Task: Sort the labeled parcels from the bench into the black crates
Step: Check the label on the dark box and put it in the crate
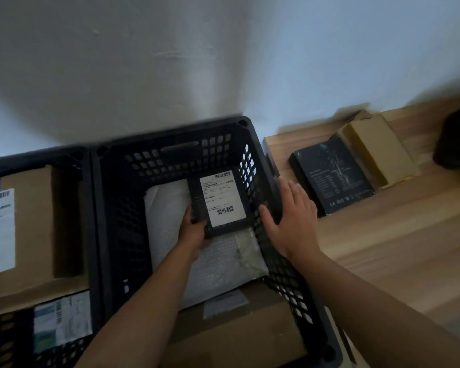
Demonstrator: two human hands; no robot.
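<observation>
My left hand grips the near left corner of a small black parcel with a white barcode label, inside the middle black crate. The parcel lies against the crate's right wall, over a white bubble mailer. A brown cardboard parcel fills the crate's near end. My right hand rests with straight fingers on the crate's right rim. On the wooden bench to the right lie a black printed box and a tan cardboard box.
A second black crate at the left holds a large brown labeled carton and a smaller labeled parcel. A dark object sits at the bench's far right edge. A pale wall rises behind everything.
</observation>
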